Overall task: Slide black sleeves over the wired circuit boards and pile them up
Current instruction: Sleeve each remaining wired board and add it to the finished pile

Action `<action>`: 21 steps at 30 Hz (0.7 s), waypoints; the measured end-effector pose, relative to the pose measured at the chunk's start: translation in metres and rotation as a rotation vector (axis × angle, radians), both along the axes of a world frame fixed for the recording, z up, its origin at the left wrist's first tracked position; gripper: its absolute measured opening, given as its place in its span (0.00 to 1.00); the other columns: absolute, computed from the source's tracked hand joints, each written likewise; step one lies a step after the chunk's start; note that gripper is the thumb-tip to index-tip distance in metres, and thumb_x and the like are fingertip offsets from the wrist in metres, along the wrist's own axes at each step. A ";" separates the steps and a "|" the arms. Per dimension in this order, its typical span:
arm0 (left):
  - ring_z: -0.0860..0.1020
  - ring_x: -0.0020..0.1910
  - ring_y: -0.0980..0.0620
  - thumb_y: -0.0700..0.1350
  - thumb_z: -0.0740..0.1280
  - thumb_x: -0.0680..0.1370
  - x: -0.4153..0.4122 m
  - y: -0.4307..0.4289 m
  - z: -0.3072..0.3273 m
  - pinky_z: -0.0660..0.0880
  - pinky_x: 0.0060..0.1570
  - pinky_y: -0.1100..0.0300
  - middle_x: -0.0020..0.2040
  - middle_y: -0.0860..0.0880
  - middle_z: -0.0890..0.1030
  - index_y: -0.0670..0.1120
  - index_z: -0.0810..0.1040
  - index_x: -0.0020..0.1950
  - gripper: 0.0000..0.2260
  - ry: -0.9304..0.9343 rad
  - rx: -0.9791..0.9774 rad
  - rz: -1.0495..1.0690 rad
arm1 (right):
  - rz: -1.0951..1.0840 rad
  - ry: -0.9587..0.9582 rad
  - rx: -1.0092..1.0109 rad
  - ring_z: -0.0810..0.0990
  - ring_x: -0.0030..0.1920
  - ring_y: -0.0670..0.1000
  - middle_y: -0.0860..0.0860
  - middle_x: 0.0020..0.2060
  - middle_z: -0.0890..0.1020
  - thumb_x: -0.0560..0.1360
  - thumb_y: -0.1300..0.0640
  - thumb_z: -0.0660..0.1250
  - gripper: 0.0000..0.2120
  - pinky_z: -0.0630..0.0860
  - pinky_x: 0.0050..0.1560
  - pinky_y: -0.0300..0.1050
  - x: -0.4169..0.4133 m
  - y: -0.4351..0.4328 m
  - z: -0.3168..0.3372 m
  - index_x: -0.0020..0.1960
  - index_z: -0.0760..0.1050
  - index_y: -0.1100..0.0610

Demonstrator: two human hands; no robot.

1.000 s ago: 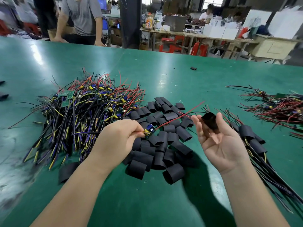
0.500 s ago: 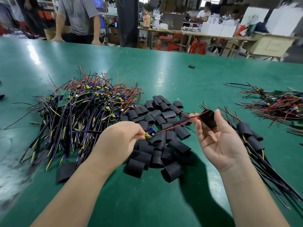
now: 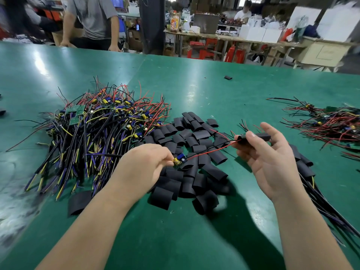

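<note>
I'm pinching the light-looking circuit board (image 3: 180, 159) by its edge in my left hand (image 3: 144, 168) above the counter (image 3: 194, 240); my right hand (image 3: 270, 162) is gripping the soft-looking sleeve (image 3: 253, 137), meeting the limp leads (image 3: 210, 151).

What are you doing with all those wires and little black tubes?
A person is dressing small wired boards in black tubes called sleeves. The left hand pinches one circuit board, and the right hand holds a black sleeve at the tips of the board's wires. The board is not inside yet. A heap of loose sleeves lies on the green table, bare boards are piled to the left, and sleeved ones lie to the right.
</note>
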State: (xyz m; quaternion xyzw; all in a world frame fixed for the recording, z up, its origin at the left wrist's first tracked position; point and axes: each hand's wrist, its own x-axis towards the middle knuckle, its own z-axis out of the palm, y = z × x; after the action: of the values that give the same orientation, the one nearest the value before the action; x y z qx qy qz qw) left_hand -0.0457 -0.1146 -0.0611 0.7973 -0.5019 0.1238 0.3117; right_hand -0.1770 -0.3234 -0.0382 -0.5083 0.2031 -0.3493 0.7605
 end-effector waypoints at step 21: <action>0.78 0.36 0.63 0.38 0.72 0.73 -0.012 -0.008 0.001 0.71 0.39 0.72 0.35 0.59 0.82 0.49 0.83 0.41 0.05 0.428 -0.210 -0.099 | 0.225 -0.312 0.320 0.70 0.27 0.44 0.55 0.45 0.81 0.71 0.53 0.64 0.10 0.71 0.32 0.33 0.003 0.016 0.002 0.46 0.81 0.57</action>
State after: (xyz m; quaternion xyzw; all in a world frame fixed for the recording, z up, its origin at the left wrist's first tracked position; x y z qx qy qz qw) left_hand -0.0581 -0.1222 -0.0598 0.7429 -0.4474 -0.0117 0.4977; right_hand -0.1735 -0.3075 -0.0358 -0.3407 0.0783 -0.3000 0.8876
